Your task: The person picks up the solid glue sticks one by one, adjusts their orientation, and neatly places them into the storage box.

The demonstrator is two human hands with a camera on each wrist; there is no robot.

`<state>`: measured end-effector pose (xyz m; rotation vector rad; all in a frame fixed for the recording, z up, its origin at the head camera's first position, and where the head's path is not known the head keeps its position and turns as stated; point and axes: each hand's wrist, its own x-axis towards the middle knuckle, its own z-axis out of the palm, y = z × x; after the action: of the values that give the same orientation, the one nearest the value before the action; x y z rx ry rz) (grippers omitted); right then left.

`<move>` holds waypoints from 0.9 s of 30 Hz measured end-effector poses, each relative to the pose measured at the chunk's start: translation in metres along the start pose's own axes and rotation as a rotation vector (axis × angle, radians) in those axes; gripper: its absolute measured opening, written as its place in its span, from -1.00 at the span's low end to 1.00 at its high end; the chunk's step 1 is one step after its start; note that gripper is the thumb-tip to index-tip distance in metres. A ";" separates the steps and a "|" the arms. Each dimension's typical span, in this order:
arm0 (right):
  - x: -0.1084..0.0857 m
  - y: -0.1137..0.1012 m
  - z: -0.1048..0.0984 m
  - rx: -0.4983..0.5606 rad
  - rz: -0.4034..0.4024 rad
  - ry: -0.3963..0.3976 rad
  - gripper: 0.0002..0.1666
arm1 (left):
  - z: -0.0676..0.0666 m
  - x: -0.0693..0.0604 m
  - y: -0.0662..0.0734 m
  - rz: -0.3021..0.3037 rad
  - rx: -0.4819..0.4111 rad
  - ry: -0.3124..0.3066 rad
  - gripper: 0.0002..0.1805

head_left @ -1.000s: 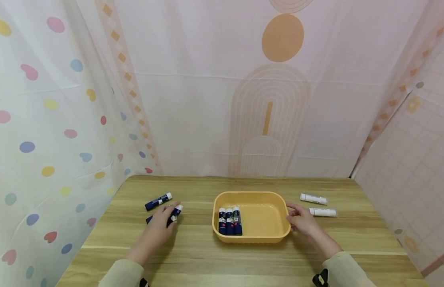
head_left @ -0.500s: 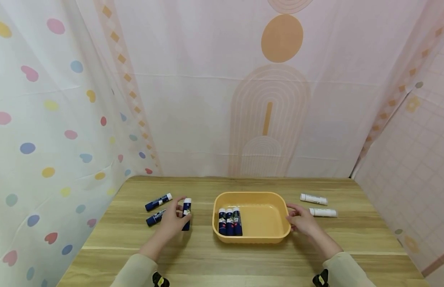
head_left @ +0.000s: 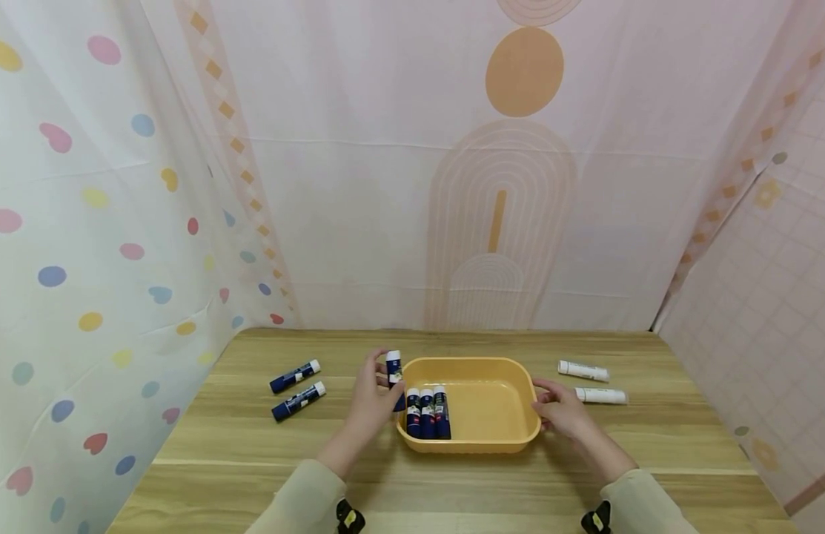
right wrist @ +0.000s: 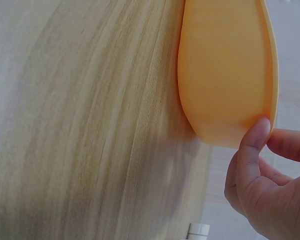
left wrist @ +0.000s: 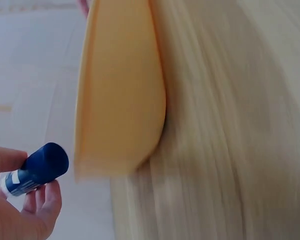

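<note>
My left hand holds a blue glue stick with a white cap, raised at the left rim of the yellow tray. In the left wrist view, thumb and fingers grip that glue stick, its blue base toward the tray's end wall. Several blue glue sticks lie side by side in the tray's left part. At the opposite end, my right hand pinches the tray's right rim; the right wrist view shows the thumb and a finger on either side of it.
Two blue glue sticks lie on the wooden table at the left. Two white glue-stick-like tubes lie right of the tray, beyond my right hand. Patterned curtains hang behind and along both sides.
My left hand has lifted a blue glue stick from the table's left side and carried it right to the tray's left rim. The right hand and the tray have stayed put.
</note>
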<state>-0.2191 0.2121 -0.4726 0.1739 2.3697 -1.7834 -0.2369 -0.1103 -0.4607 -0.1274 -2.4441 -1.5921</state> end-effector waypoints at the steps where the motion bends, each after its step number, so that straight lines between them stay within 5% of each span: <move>1: 0.000 0.000 0.000 0.003 -0.001 -0.001 -0.42 | 0.006 -0.002 0.002 0.029 0.004 0.009 -0.37; 5: 0.001 0.001 0.000 -0.001 -0.003 -0.004 -0.41 | 0.026 -0.008 0.010 0.099 0.033 0.036 -0.38; 13: 0.001 0.002 -0.001 -0.013 -0.003 0.005 -0.43 | 0.058 -0.020 0.021 0.129 0.063 0.003 -0.38; 21: 0.001 0.002 0.001 -0.003 -0.003 -0.001 -0.43 | 0.084 -0.033 0.026 0.101 0.218 -0.121 -0.41; 27: 0.000 0.003 0.000 0.026 -0.008 -0.016 -0.42 | 0.098 -0.034 0.031 0.037 0.309 -0.103 -0.41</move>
<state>-0.2188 0.2129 -0.4755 0.1531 2.3411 -1.8128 -0.2113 -0.0065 -0.4795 -0.2056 -2.7134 -1.2017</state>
